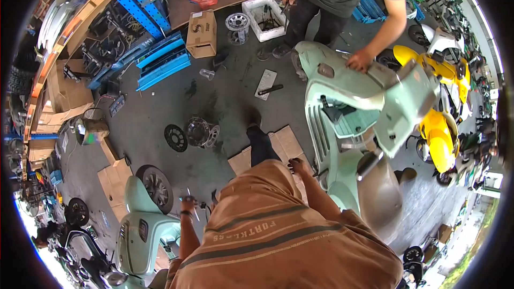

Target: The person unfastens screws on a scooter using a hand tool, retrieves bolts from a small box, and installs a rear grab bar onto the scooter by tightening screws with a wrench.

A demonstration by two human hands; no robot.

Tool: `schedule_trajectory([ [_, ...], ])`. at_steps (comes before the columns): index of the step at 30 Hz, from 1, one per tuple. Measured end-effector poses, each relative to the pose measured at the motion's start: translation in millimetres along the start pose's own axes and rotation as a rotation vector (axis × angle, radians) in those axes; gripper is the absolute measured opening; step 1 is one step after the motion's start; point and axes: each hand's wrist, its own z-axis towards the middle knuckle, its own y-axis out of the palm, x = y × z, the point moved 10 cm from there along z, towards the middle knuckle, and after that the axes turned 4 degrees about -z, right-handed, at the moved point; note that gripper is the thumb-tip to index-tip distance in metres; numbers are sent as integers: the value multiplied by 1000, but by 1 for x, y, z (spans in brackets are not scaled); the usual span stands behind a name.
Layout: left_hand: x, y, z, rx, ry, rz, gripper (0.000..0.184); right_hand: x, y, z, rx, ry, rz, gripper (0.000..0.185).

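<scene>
My left hand [188, 203] is low on the left, closed around a slim metal tool [196, 214] whose exact kind is too small to make out. A light green scooter [140, 235] stands just left of that hand, with a wheel [155, 188] lying in front of it. My right hand [299, 166] is beside my right thigh, with its fingers apart and no object visible in them. Close by on its right is a second light green scooter [334, 174]. Under my foot and leg lies flattened cardboard [286, 144].
Another person's hand [360, 60] rests on the right-hand scooter. Wheel rims [198, 131], a brake-disc-like ring [175, 137] and a grey plate [266, 84] lie on the floor. A white foam box [247, 6], a cardboard box [202, 35] and blue metal beams [163, 64] stand farther off. Yellow scooters [438, 142] are at right.
</scene>
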Motion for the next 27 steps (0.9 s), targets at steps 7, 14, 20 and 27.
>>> schedule_trajectory([
  [7, 31, 96, -43, -90, -347, 7, 9, -46, -11, 153, -90, -54, -222, 40],
  [14, 211, 156, 27, -137, -255, -62, 8, -234, -25, 126, 40, 58, 93, 35],
  [20, 437, 167, 136, -45, -8, 36, 13, -274, -13, 134, 100, 141, 205, 33],
  [27, 559, 188, 218, -92, -17, 185, 12, -320, 18, 133, 118, 131, -178, 29],
])
